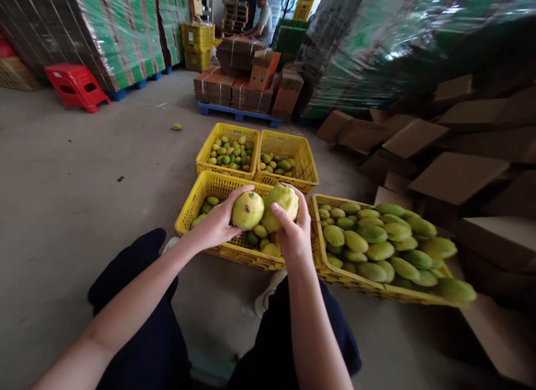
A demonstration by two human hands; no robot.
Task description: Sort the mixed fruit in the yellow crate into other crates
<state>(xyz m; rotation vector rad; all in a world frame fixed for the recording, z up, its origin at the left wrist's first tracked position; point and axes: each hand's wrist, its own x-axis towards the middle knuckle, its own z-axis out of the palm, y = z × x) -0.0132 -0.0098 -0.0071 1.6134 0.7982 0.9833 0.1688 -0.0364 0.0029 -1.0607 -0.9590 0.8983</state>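
My left hand point(221, 219) is wrapped round a round yellow-green fruit point(248, 211) with a brown stem scar facing me. In my right hand point(296, 225) is a bumpy yellow-green fruit point(281, 202), its thumb across the near side. The two fruits are side by side above a yellow crate point(190, 208), which holds several smaller green and yellow fruits. Behind it stand two more yellow crates, the left one point(203, 155) fuller of small fruits than the right one point(307, 161). A crate at the right point(335, 274) is heaped with long green fruits point(379, 250).
Flat cardboard boxes point(458, 175) lie piled at the right. Bundled cartons point(234, 91) rest on a blue pallet point(238, 113) ahead, with a person point(263, 21) beyond. A red stool point(76, 85) stands back left. One fruit point(176, 127) lies on the floor.
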